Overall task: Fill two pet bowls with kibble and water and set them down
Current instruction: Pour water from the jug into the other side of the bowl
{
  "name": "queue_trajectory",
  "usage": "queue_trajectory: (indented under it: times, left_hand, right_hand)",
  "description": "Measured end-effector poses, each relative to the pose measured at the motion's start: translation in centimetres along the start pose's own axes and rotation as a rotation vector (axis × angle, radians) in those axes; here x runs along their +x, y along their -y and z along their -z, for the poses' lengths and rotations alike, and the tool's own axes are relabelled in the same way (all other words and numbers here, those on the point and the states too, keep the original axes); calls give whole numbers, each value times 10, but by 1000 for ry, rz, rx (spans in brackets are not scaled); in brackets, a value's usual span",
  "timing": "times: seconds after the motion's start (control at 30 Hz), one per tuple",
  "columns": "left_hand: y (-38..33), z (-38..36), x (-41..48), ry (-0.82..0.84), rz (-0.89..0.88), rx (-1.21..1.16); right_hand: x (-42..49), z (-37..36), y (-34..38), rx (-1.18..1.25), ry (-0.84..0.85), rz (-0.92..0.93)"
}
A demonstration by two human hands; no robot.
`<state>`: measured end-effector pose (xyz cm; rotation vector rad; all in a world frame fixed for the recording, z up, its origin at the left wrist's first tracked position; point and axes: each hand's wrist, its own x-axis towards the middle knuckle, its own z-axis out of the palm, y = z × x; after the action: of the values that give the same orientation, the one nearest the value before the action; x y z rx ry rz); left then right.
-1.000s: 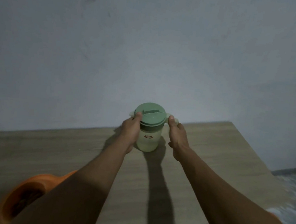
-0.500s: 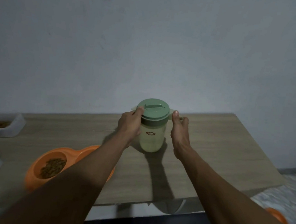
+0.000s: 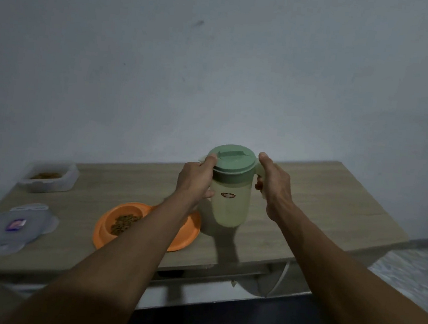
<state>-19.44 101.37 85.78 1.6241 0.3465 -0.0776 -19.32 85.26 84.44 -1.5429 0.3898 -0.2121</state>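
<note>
The left grip (image 3: pixel 195 179) wraps the pale jug (image 3: pixel 230 202) below its green lid (image 3: pixel 231 159); the right grip (image 3: pixel 274 186) curls round its handle (image 3: pixel 260 171), mostly hidden by the hand. The jug is upright over the bench (image 3: pixel 334 199), just right of the orange bowl (image 3: pixel 188 230), base contact unclear. The left forearm (image 3: pixel 120 257) covers most of the bowl's right half; kibble (image 3: pixel 124 223) shows in its left.

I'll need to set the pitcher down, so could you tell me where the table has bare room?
The widest bare patch is the table's right end, between the pitcher and the right edge. A narrower strip lies behind the orange bowl. The left end is crowded: kibble container, lid, bowl.
</note>
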Motion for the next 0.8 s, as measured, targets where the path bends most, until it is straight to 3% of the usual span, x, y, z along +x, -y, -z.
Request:
queue_trajectory:
  times: [0.43,0.67,0.8]
  left_hand:
    - [20,38,-49,99,70,-87]
    - [43,26,-50,33,8,-2]
    - [68,15,-54,35,36,-76]
  right_hand:
    - [-54,-7,-3,36,-32,-167]
    - [-45,-6,-5,52,-43,-185]
    - [-35,-4,-11,14,-31,-191]
